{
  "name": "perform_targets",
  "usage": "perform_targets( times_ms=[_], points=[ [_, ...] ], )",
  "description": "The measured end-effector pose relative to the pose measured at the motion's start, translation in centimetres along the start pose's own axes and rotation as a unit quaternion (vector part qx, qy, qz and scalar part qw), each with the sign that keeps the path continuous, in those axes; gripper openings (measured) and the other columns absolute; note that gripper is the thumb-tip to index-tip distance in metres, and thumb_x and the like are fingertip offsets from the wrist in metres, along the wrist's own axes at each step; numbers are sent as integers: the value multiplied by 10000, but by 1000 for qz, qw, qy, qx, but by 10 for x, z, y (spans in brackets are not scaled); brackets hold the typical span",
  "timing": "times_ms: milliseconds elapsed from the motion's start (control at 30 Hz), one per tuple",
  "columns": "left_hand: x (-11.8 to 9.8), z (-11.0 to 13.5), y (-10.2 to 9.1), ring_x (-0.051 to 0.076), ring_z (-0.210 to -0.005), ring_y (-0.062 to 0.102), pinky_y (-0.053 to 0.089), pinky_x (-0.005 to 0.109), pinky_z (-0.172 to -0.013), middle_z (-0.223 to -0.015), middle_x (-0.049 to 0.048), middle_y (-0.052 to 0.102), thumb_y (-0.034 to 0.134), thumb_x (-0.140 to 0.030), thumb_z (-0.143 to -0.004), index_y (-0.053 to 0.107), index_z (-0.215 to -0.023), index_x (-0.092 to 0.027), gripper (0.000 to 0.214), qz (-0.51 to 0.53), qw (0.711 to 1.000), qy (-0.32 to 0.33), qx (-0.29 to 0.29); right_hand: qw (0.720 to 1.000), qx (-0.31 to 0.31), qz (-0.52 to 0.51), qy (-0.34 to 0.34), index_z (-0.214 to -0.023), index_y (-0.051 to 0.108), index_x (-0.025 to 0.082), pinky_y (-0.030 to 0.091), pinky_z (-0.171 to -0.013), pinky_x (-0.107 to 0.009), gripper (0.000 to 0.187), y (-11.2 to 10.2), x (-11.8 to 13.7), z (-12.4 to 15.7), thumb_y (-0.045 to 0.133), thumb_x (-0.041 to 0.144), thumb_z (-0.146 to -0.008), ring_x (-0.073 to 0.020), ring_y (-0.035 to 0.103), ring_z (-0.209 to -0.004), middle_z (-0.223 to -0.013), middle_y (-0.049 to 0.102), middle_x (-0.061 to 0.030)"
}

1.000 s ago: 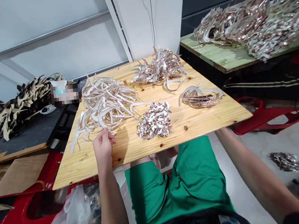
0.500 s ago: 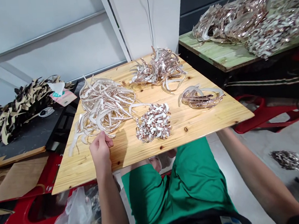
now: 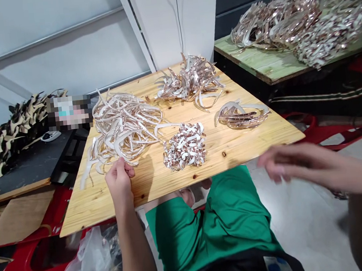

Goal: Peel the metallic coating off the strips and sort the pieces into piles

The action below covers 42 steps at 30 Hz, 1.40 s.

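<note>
My left hand (image 3: 119, 174) rests closed on the near left part of the wooden board (image 3: 233, 145), thumb against curled fingers. It is beside a loose tangle of shiny rose-gold and white strips (image 3: 125, 126); whether a strip is pinched in it is hidden. My right hand (image 3: 287, 165) is in the air off the board's near right edge, smeared by motion, its grip unclear. Between the hands lies a compact heap of short curled strips (image 3: 187, 147). A looped bundle of strips (image 3: 243, 116) lies right of it, and a bushy pile of strips (image 3: 191, 80) at the back.
A green-topped table (image 3: 270, 63) at the right bears large heaps of shiny strips (image 3: 288, 20). Left stands a dark table (image 3: 35, 161) with brown cut pieces (image 3: 15, 127). Red stools (image 3: 23, 264), a cardboard box (image 3: 18, 217) and a plastic bag (image 3: 87, 257) are below left.
My right hand has come up from below the board's right edge into the open air at the right. My left hand stays closed in nearly the same place, and the strips lie unchanged.
</note>
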State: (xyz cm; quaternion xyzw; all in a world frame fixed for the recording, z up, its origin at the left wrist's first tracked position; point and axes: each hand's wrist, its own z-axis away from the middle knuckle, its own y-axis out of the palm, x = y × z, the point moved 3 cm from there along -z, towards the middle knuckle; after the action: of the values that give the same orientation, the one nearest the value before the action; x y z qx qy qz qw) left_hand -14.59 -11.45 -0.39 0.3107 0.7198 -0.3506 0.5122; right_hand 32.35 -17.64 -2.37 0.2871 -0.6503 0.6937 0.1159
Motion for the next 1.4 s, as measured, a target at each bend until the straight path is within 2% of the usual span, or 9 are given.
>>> perform_targets(
  times_ms=[167,300,400,500,700,867,1167,1267,1400],
  points=[
    [-1,0,1,114,-504,445,363,241,-539,-507,-35,486,592,-329,-942,526,-576,-208,392,-1,1000,-3,0,992,-82,53,-82,-1006,733,237,558,-801,-392,301,-21,17,-64,593,504,-1000,-323,727,-953,-992,781,-118],
    [-3,1,0,119,-511,450,377,241,-550,-509,-29,494,590,-323,-938,532,-578,-207,382,-5,1000,-2,7,986,-107,75,-106,-959,688,238,530,-772,-380,194,-18,19,-95,555,367,-1018,-285,708,-861,-922,738,-82],
    [-3,3,0,121,-523,457,384,243,-562,-522,-28,495,581,-322,-946,530,-585,-207,382,-11,1000,-1,10,981,-153,88,-82,-1037,678,212,523,-833,-443,205,-14,14,-99,577,388,-1005,-344,679,-969,-1020,693,-133],
    [-4,4,0,124,-531,461,389,249,-574,-527,-31,485,570,-333,-959,522,-593,-209,389,-19,1000,0,12,969,-213,107,-58,-1192,672,193,499,-927,-546,338,-13,7,-102,644,441,-964,-443,595,-1138,-1173,638,-197],
    [-8,5,-3,130,-547,464,385,265,-588,-536,-25,515,572,-325,-975,543,-599,-202,397,-39,999,0,-2,964,-234,89,-90,-1086,645,186,525,-932,-510,149,-14,-1,-117,584,286,-994,-362,657,-982,-1012,681,-149],
    [-19,13,0,142,-584,468,372,296,-626,-566,-29,526,592,-286,-989,552,-606,-204,394,-51,998,13,-42,966,-198,93,-135,-969,644,221,543,-915,-456,112,-19,3,-117,566,267,-1036,-336,685,-1010,-1026,695,-131],
    [-79,58,47,139,-588,482,369,311,-611,-585,-35,514,537,-308,-1052,516,-624,-218,437,-86,987,133,-11,974,-163,68,-143,-1089,635,246,561,-810,-404,77,-29,12,-105,559,247,-1073,-294,713,-998,-1092,697,-99],
    [-83,68,63,134,-573,494,366,308,-595,-588,-39,522,544,-314,-1054,519,-645,-221,420,-88,983,158,36,976,-164,58,-129,-1122,657,254,567,-820,-396,88,-33,10,-102,609,281,-1053,-280,716,-993,-1128,693,-94],
    [-74,78,80,136,-585,511,382,303,-604,-647,-34,538,576,-260,-1039,552,-703,-217,339,-85,972,189,109,976,-196,54,-76,-1286,649,230,565,-886,-420,283,-43,4,-102,638,372,-1041,-312,699,-1095,-1236,662,-142]
  ],
)
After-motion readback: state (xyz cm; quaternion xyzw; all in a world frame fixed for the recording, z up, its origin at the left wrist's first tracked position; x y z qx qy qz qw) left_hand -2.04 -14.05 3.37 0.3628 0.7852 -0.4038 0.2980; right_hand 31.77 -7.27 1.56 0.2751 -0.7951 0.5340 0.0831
